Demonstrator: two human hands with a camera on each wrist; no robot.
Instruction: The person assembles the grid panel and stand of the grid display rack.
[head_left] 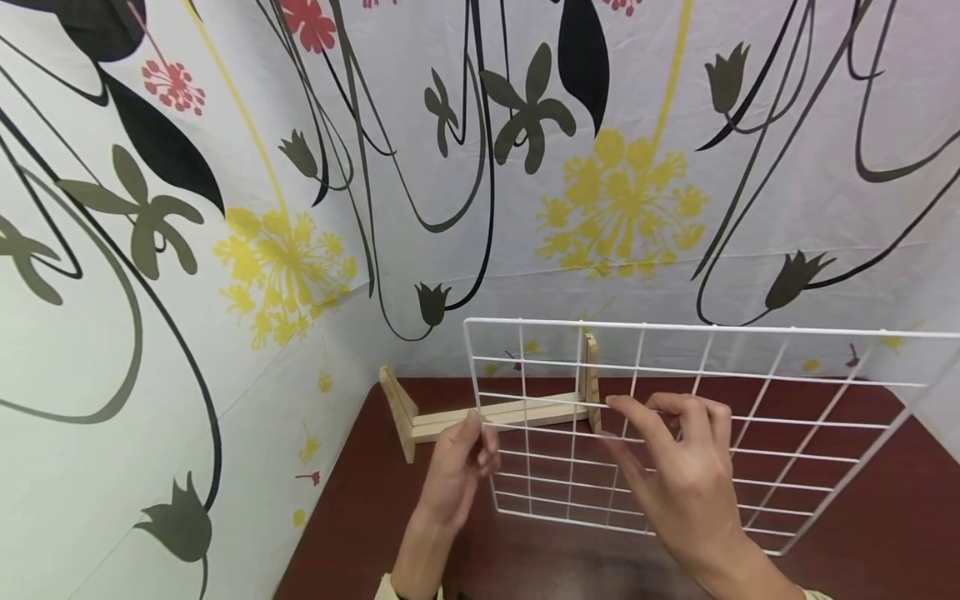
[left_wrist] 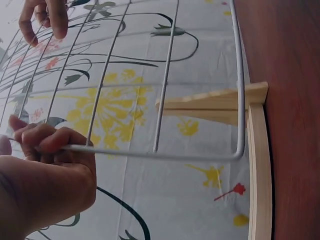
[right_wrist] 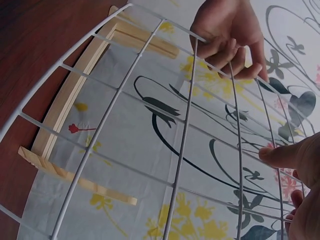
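Observation:
A white wire grid panel (head_left: 712, 328) stands tilted between both hands in the head view. My left hand (head_left: 453, 467) grips its left edge wire, fingers curled around it, as the left wrist view also shows with the left hand (left_wrist: 55, 170) on the rim wire (left_wrist: 200, 158). Over the panel's middle, my right hand (head_left: 690, 475) has thumb and forefinger apart, their tips right at the wires. Behind the grid lies a pale wooden stand (head_left: 442, 427), a grooved crossbar joining two end pieces. Part of it shows through the mesh.
A dark red-brown table (head_left: 352, 517) lies under everything. Cloth printed with flowers (head_left: 420, 250) hangs along the back and left side of the table. The wooden stand sits near the table's back left corner.

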